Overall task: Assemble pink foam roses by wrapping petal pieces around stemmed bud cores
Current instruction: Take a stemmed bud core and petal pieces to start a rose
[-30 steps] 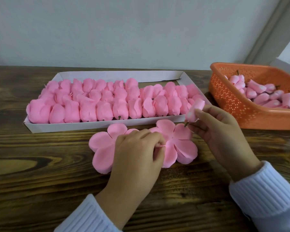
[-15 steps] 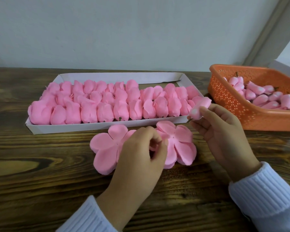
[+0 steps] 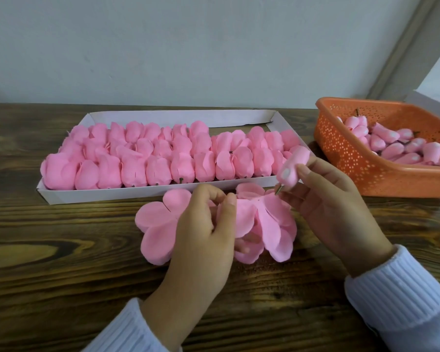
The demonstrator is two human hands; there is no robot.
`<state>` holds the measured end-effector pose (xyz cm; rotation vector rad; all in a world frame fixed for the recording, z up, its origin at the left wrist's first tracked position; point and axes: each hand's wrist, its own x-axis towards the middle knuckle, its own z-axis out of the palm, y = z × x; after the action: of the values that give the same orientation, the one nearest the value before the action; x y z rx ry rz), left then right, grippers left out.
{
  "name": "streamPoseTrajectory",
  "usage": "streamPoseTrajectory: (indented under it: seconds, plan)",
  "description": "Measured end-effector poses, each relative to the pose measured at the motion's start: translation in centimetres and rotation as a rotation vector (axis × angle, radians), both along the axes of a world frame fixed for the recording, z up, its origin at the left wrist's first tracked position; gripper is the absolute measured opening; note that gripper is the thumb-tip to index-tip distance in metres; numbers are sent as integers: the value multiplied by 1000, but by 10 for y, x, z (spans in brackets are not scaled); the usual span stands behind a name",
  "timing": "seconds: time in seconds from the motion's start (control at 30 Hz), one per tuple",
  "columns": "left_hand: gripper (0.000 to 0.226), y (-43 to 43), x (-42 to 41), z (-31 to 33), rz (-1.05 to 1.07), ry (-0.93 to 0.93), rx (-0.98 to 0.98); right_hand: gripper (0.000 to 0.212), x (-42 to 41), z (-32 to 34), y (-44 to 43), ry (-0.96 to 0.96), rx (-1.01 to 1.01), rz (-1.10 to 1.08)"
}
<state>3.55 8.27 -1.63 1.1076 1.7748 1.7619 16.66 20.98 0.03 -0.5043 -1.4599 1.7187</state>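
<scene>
The wooden table (image 3: 61, 288) has a broad bare stretch at the left and along its near edge, in front of the hands. A long white tray (image 3: 107, 195) lies across the back, its front wall just behind the work spot, packed with rows of finished pink roses (image 3: 158, 153); only its far strip is bare.

A flat petal piece (image 3: 158, 224) lies on the wood just in front of the tray, its right half hidden under the left hand (image 3: 201, 237). That hand's thumb and forefinger are curled and pinch a raised petal piece (image 3: 272, 224), whose petals droop toward the table. Whether the two pieces overlap cannot be made out behind the hand.

Just right of it and above, the right hand (image 3: 340, 212) pinches a bud (image 3: 293, 165) between thumb and fingertips, tilted, its short stem (image 3: 278, 189) pointing down at the raised piece and close to it. The bud hangs over the tray's right front corner.

The orange basket (image 3: 366, 168) stands near the right hand, cut off by the frame edge, with more buds (image 3: 396, 148) inside. White sleeves (image 3: 404, 295) cover both wrists.
</scene>
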Motion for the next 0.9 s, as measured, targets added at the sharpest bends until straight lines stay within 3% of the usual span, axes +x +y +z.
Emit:
streamPoseTrajectory:
  seconds: [0.07, 0.17, 0.3, 0.53, 0.67, 0.8, 0.9]
  plan:
    - [18, 1, 0, -1, -21, -118, -11, 20, 0, -2, 1, 3, 0, 3]
    - [15, 3, -2, -2, 2, -150, -25, 26, 1, -3, 4, 12, -6, 11]
    - [18, 5, -3, -1, -30, -229, -40, 15, 2, -4, 7, 31, -21, 28]
    - [16, 6, -3, 9, -222, -756, 157, 15, 3, -2, 8, 115, -46, 98]
    - [28, 5, -5, 13, -384, -949, 214, 24, 4, -1, 6, 101, -38, 179]
    - [24, 4, -6, 14, -395, -963, 180, 37, 2, 0, 0, 91, -50, 287]
    - [21, 3, -6, 12, -344, -912, 138, 34, 1, 2, -3, 99, -44, 321]
